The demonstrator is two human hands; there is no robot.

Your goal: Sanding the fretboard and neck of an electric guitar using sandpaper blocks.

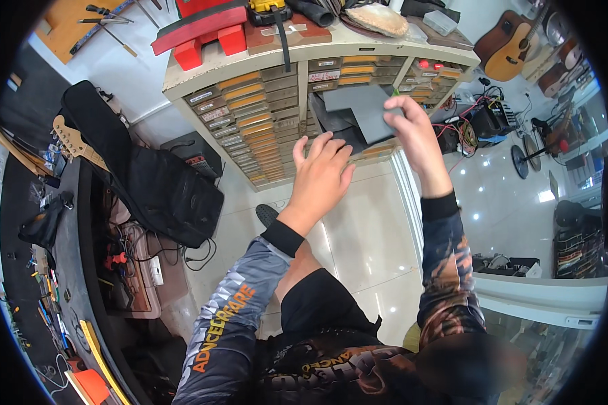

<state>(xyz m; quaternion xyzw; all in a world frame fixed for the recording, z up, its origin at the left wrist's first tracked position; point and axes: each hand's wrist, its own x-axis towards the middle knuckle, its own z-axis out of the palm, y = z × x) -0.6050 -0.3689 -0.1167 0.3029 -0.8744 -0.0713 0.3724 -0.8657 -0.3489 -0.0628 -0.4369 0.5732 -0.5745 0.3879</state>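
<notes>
My right hand (pixel 405 121) pinches the right edge of a flat grey sheet (pixel 361 104) over a pulled-out drawer at the front of the beige multi-drawer cabinet (pixel 179 81). Dark sheets (pixel 338 115) show beneath the grey one inside the drawer. My left hand (pixel 317 175) is lower and to the left, just in front of the drawer, with its fingers apart and loosely bent, holding nothing.
Red blocks (pixel 209 40) and other items sit on the cabinet top. At left stand an open guitar case (pixel 175 196) with a guitar (pixel 81 145) and a dark bench (pixel 67 270) with tools. A glass partition (pixel 534 293), cables (pixel 466 128) and hanging guitars (pixel 503 44) are at right.
</notes>
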